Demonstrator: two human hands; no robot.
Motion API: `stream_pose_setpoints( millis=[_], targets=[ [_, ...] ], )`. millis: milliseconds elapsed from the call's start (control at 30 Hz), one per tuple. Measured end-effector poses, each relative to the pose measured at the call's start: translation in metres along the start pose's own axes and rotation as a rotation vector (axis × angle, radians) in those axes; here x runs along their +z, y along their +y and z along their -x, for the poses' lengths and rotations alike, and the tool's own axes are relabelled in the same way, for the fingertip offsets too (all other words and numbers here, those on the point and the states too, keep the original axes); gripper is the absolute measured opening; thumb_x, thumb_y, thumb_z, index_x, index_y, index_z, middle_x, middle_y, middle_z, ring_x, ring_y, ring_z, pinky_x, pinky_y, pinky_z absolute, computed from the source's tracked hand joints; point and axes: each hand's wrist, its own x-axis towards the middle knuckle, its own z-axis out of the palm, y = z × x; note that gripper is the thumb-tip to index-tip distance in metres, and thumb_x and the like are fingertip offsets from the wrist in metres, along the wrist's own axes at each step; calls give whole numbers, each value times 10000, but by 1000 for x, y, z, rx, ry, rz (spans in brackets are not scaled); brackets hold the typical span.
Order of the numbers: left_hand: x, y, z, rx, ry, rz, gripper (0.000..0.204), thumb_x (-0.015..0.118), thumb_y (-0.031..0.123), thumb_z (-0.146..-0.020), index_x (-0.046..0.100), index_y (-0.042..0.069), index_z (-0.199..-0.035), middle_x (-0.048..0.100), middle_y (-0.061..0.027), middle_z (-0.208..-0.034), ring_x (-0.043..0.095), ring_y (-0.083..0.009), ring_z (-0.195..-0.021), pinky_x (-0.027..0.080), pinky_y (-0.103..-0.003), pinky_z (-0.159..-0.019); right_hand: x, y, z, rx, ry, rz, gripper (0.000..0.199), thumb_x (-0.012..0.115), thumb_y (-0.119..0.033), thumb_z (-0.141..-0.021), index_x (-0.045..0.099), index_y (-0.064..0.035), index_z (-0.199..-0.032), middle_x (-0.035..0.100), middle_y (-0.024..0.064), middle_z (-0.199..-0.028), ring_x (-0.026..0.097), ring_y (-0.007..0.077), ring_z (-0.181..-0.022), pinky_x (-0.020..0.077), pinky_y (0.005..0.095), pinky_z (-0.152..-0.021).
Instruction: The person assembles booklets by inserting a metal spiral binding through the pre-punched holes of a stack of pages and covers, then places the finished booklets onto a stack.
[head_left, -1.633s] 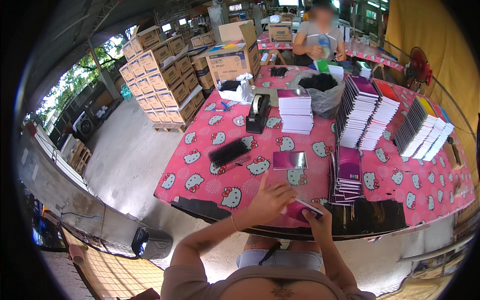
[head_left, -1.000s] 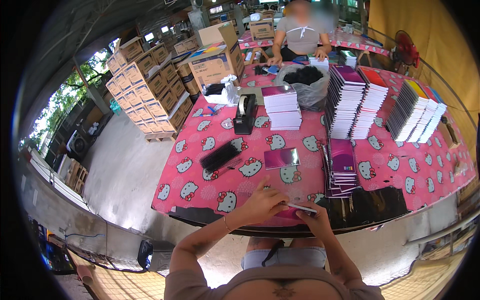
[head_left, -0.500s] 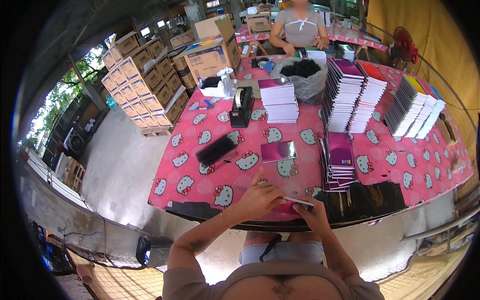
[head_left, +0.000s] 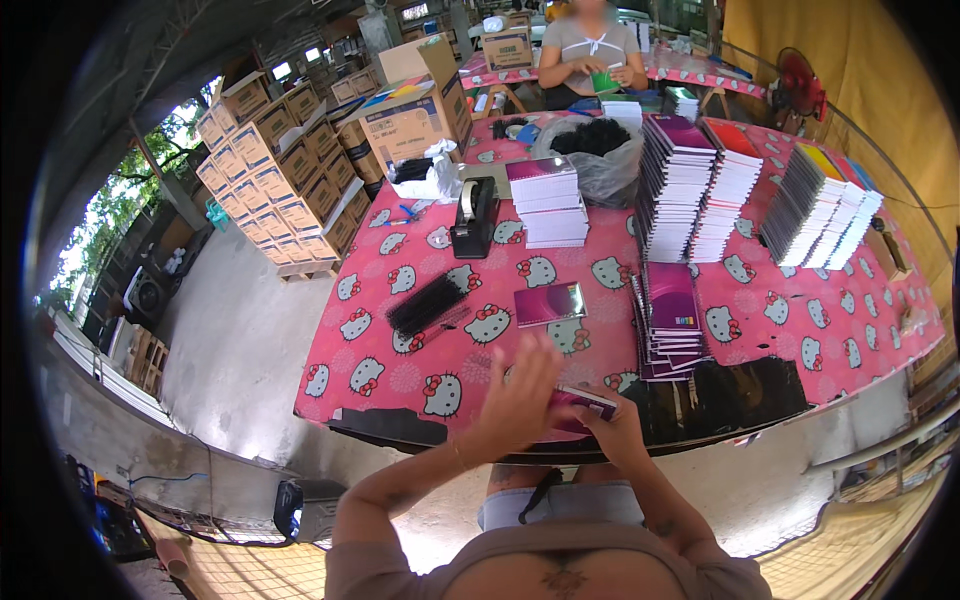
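Observation:
At the table's near edge, my right hand [head_left: 622,432] grips a small purple notebook [head_left: 582,400], thumb on its cover. Beside it on the left is my left hand [head_left: 520,395], somewhat blurred, its fingers stretched out flat with nothing seen in them; it partly hides the notebook's left end. Ahead lies another purple notebook [head_left: 550,304] on its own. A pile of black spiral binding coils [head_left: 428,305] rests to the left of that one. On the right, purple spiral notebooks [head_left: 672,300] are stacked close to my right hand.
Behind stand a black tape dispenser [head_left: 474,218], a stack of notebooks [head_left: 548,215] and a plastic bag [head_left: 605,180] of black coils. Taller notebook stacks [head_left: 675,200] fill the right. An open carton [head_left: 415,125] sits far left. Across the table, a person [head_left: 595,55] handles a green notebook.
My left hand has come off the notebook's edge and lifted, its fingers straightening. The notebook has tilted, showing more cover. The person across has raised a green notebook.

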Motion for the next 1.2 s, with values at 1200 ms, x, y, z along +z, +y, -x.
stream_pose_setpoints(
  millis=[1200],
  targets=[
    [31,6,-8,232,73,339,337,607,294,-954,616,69,-1204,662,-73,-1128,614,-225,-1106,227,-594,-1146,-24,39,-13,-133,-154,204,283,707,-4,-866,684,9,-1147,719,48,-940,599,69,-847,515,255,-732]
  ],
)
